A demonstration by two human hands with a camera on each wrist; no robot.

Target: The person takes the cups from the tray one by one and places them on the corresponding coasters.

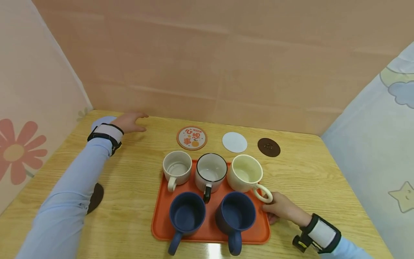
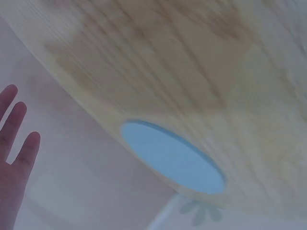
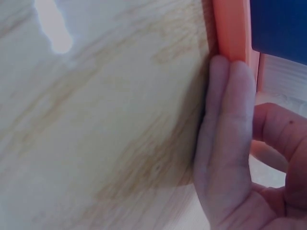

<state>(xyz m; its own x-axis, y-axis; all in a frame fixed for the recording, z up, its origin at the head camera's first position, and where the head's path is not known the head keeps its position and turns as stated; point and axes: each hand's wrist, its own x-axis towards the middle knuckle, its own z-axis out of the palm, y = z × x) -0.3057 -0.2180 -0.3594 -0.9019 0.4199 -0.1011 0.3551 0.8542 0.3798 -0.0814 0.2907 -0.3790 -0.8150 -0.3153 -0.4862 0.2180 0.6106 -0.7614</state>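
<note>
At the right side of an orange tray (image 1: 159,221), my right hand (image 1: 282,207) grips the rim, thumb bent over the edge. Its fingers (image 3: 235,110) lie along the outer wall in the right wrist view. Aboard the tray are a small white mug (image 1: 177,165), a white mug with a black rim and handle (image 1: 211,169), a cream mug (image 1: 246,172) and two navy mugs, one left (image 1: 187,212) and one right (image 1: 236,212). My left hand (image 1: 127,122) reaches over the back left of the table, fingers spread and holding nothing, beside a light blue coaster (image 2: 172,158).
Behind the tray lie an orange-rimmed printed coaster (image 1: 192,138), a white coaster (image 1: 234,142) and a dark brown coaster (image 1: 269,147). Another dark disc (image 1: 96,198) is partly hidden by the left sleeve. A brown backdrop (image 1: 207,64) and patterned side panels border the wooden table.
</note>
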